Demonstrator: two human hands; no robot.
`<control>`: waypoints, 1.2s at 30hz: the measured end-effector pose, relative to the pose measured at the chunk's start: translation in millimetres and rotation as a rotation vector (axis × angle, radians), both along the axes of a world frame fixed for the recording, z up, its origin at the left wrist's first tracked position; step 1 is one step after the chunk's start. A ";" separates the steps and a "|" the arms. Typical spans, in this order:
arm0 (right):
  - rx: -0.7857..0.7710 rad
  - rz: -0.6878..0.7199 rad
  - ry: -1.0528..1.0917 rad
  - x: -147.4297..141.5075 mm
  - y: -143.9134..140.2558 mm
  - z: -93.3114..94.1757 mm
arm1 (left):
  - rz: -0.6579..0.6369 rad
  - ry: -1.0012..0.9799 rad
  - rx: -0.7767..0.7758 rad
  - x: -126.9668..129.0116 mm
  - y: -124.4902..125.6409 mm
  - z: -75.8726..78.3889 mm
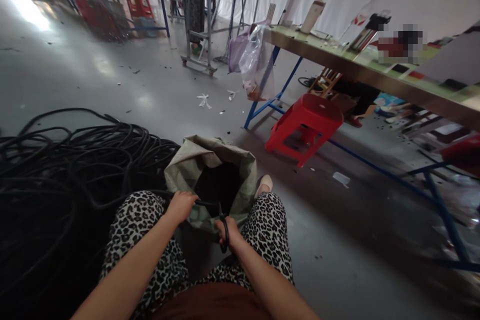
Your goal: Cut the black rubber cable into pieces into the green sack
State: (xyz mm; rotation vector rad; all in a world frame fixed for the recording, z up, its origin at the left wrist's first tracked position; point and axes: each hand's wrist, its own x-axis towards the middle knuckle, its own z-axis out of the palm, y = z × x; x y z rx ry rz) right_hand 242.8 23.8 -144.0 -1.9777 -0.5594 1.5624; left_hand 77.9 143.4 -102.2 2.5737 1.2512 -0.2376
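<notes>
Between my knees stands a pale green woven sack (178,167) with its mouth open and dark contents (221,180) inside. My left hand (182,206) is closed round a black rubber tube (205,203), whose end reaches over the sack's opening. In my right hand (231,232) is a pair of scissors (224,230) with black handles, its blades pointing up at the tube's end. Whether the blades touch the tube, I cannot tell. A large tangled heap of black tubing (123,160) lies on the floor to my left.
A red plastic stool (305,122) stands ahead to the right, beside a long table (337,57) with blue legs. Clear plastic bags (257,57) hang from the table's end. A wheeled metal rack (198,35) is farther back, with a person behind it. White scraps (204,101) lie on the floor.
</notes>
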 end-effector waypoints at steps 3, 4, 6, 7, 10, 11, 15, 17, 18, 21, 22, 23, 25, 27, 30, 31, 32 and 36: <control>-0.014 -0.050 0.001 2.0 1.8 -3.5 | 0.030 -0.021 -0.016 0.7 0.6 2.7; -0.019 -0.061 0.018 2.4 2.1 -3.9 | 0.039 -0.026 -0.019 1.3 1.0 3.4; -0.022 -0.082 0.074 2.4 2.5 -3.0 | 0.060 -0.035 -0.018 2.6 2.1 4.0; -0.023 -0.087 0.103 2.2 2.6 -1.8 | 0.068 -0.040 -0.015 3.2 2.7 4.0; -0.009 -0.088 0.152 0.8 2.9 2.8 | 0.085 -0.056 -0.004 4.2 3.8 2.4; -0.004 -0.082 0.156 0.4 3.2 4.1 | 0.089 -0.063 -0.001 4.0 3.9 1.6; -0.012 -0.044 0.153 -0.5 5.0 6.4 | 0.094 -0.093 0.007 2.8 3.7 -0.5; -0.036 -0.033 0.152 -0.8 5.5 5.9 | 0.090 -0.101 0.006 2.7 3.6 -0.6; -0.039 -0.026 0.154 -1.1 5.5 5.4 | 0.087 -0.103 0.004 2.8 3.5 -0.4; -0.037 -0.007 0.156 -1.3 4.5 3.8 | 0.078 -0.101 0.001 3.4 3.2 0.3; -0.031 -0.002 0.157 -1.3 4.0 3.2 | 0.077 -0.101 0.000 3.5 3.0 0.5; -0.030 0.002 0.157 -1.1 3.5 2.6 | 0.074 -0.100 0.000 3.6 2.8 0.5; -0.034 0.006 0.159 -0.6 2.8 1.6 | 0.065 -0.099 0.000 3.4 2.4 0.3; -0.032 0.010 0.165 -0.3 2.4 1.1 | 0.053 -0.097 0.003 2.9 2.1 -0.1; -0.031 0.006 0.167 -0.6 2.7 1.9 | 0.045 -0.098 0.006 2.5 1.8 -0.9; -0.037 0.006 0.165 -0.9 2.9 2.6 | 0.044 -0.100 0.006 2.4 1.7 -1.2; -0.046 0.007 0.163 -1.1 3.3 3.3 | 0.043 -0.102 0.005 2.4 1.7 -1.4; -0.054 0.012 0.155 -1.9 5.1 5.0 | 0.033 -0.103 -0.002 2.5 1.7 -1.9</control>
